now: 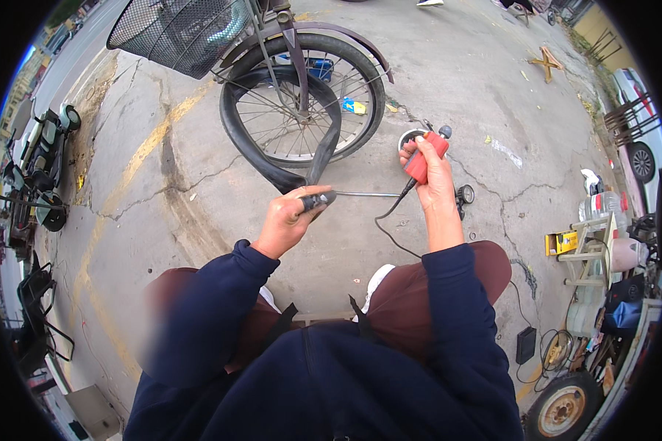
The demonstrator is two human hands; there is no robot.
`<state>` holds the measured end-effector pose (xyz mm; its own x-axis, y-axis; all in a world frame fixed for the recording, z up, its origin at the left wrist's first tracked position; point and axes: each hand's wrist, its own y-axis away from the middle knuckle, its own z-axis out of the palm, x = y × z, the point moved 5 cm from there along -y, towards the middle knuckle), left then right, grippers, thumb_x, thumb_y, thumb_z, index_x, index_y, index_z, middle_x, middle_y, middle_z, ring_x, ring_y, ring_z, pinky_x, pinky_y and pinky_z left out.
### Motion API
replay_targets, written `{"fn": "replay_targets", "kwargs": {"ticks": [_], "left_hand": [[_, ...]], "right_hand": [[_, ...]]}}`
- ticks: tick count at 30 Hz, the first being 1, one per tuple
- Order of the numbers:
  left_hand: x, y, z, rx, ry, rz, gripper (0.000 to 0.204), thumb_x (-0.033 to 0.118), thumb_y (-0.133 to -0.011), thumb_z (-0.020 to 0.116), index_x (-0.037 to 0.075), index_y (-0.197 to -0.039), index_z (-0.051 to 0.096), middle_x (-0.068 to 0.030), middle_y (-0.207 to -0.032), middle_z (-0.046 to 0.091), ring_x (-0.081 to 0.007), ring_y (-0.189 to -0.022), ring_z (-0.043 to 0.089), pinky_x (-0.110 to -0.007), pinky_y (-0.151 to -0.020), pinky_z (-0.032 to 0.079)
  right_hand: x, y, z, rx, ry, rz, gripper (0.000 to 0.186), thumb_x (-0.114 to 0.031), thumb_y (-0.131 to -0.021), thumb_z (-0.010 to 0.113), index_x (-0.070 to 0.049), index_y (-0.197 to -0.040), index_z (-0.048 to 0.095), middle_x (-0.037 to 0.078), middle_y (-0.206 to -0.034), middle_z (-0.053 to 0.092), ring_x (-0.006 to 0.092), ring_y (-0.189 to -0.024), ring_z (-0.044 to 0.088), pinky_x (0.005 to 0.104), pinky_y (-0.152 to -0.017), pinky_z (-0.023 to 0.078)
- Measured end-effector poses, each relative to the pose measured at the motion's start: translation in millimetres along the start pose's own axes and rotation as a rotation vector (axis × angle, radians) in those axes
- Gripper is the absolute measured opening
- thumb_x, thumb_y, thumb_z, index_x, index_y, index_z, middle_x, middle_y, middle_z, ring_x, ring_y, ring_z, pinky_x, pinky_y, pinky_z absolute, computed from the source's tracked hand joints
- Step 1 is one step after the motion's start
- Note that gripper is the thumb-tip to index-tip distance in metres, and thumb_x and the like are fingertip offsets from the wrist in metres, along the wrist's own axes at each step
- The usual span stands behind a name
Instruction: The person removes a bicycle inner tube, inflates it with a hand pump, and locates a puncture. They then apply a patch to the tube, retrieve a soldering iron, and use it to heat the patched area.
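Observation:
My left hand [281, 224] is closed on a black inner tube [321, 151], gripping the lower end of its loop, with a short dark section showing over the fingers. The rest of the tube hangs round the bicycle's front wheel [370, 110]. My right hand [435, 176] is wrapped round a small red electric grinder [425, 158], raised to the right of the tube and apart from it. A round grey tip points up and right from the tool, and a black cord [381, 224] runs down from it. A thin metal rod [368, 195] shows between my hands; what it belongs to is unclear.
A wire basket [173, 37] hangs over the front wheel. Behind my right hand are a white-rimmed round container [412, 135] and a round gauge [465, 194]. A stool [592, 250], tools and a small tyre [564, 406] crowd the right. Parked scooters [40, 165] stand left.

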<state>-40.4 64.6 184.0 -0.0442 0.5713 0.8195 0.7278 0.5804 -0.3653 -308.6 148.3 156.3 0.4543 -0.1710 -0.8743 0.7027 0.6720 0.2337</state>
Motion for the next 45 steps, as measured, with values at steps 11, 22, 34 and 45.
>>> {"fn": "replay_targets", "kwargs": {"ticks": [11, 22, 34, 45], "left_hand": [[0.3, -0.1, -9.9, 0.042, 0.015, -0.008, 0.020, 0.000, -0.082, 0.070, 0.000, -0.102, 0.070, -0.0110, -0.108, 0.070, -0.0262, -0.090, 0.069, -0.031, -0.078, 0.054], [4.4, -4.6, 1.9, 0.049, 0.071, 0.077, 0.021, -0.003, -0.084, 0.067, 0.000, -0.105, 0.068, -0.0125, -0.106, 0.070, -0.0236, -0.086, 0.067, -0.030, -0.075, 0.052], [5.2, 9.3, 9.8, 0.133, -0.046, -0.006, 0.017, -0.005, -0.077, 0.068, -0.002, -0.094, 0.070, -0.0126, -0.098, 0.070, -0.0284, -0.090, 0.065, -0.033, -0.080, 0.052], [-13.5, 15.6, -10.0, 0.225, 0.014, -0.065, 0.023, -0.002, -0.085, 0.065, 0.000, -0.108, 0.068, -0.0099, -0.106, 0.070, -0.0199, -0.089, 0.065, -0.028, -0.078, 0.051]], "right_hand": [[-12.9, -135.7, -114.0, 0.296, -0.045, -0.060, 0.046, -0.023, -0.082, 0.076, -0.011, -0.118, 0.050, 0.010, -0.108, 0.057, 0.0355, -0.094, 0.064, 0.0466, -0.079, 0.055], [-35.1, 23.2, 95.1, -0.221, 0.581, -0.355, 0.049, -0.027, -0.075, 0.084, -0.004, -0.108, 0.058, 0.004, -0.093, 0.066, 0.0122, -0.083, 0.061, 0.0276, -0.075, 0.049], [13.8, 75.2, 143.8, -0.042, 0.979, -1.007, 0.052, -0.023, -0.075, 0.079, -0.005, -0.116, 0.054, 0.012, -0.102, 0.059, 0.0336, -0.095, 0.056, 0.0436, -0.085, 0.040], [20.0, 51.7, 90.8, -0.366, 0.504, -0.064, 0.057, -0.014, -0.077, 0.081, 0.004, -0.121, 0.049, 0.010, -0.106, 0.064, 0.0132, -0.091, 0.062, 0.0272, -0.079, 0.051]]}}
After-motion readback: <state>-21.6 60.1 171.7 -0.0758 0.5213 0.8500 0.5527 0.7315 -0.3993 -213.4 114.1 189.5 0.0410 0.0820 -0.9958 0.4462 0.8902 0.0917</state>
